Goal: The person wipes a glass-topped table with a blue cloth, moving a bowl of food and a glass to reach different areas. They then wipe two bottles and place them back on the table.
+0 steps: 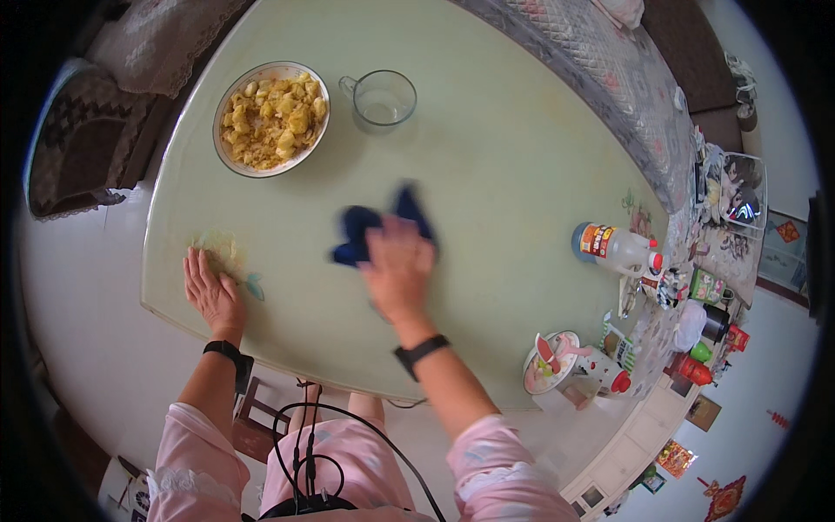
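My right hand [398, 267] presses a dark blue cloth [359, 235] against the pale green tabletop [496, 163]; both are blurred by motion. The palm faces down, and parts of the cloth stick out beyond the fingers. My left hand [212, 290] lies flat on the table near its left edge, beside a printed flower, with nothing in it. Farther up stand a patterned bowl [273, 171] of yellow chunky food [277, 121] and, to its right, a clear glass mug [385, 98] with its handle towards the bowl.
A plastic bottle with a red cap [613, 248] lies in view at the table's right. Nearer me are a small bowl [530, 378] with utensils, a white bottle with a red lid [603, 368] and a packet [616, 342]. A quilted sofa [574, 59] borders the far right side.
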`<state>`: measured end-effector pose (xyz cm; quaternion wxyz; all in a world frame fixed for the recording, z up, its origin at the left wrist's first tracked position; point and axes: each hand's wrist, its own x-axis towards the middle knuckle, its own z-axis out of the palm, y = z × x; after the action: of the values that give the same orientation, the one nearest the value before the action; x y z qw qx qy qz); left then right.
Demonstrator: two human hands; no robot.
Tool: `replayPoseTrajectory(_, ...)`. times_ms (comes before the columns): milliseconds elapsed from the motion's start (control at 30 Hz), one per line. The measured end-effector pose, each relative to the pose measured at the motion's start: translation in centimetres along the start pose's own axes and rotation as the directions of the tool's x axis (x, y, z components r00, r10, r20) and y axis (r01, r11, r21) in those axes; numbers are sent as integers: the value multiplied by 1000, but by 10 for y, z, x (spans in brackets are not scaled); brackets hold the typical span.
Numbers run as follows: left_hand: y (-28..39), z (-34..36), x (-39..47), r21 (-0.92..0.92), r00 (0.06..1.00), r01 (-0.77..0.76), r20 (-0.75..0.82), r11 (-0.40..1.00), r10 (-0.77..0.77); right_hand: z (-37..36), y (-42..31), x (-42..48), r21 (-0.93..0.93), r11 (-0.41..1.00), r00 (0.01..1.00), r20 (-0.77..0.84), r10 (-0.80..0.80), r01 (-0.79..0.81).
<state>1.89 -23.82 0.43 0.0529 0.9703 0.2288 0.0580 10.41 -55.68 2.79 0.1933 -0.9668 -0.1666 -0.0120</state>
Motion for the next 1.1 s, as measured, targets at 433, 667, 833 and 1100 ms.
replayPoseTrajectory(433,4,-3,1,-13,1000,10,4,1000,-10,-4,66,-26,-228,787,819,-183,543,-573)
replayPoseTrajectory(667,0,2,1,-5,1000,10,-2,1000,-10,52,-150,41,130,991,998,36,-47,42)
replayPoseTrajectory(833,-3,4,-1,0,1000,-24,-14,1000,24,51,-99,25,80,947,949,-62,-308,312)
replayPoseTrajectory(1100,3,-3,2,-16,1000,26,7,1000,-26,-64,157,-29,-286,768,820,-221,529,-573)
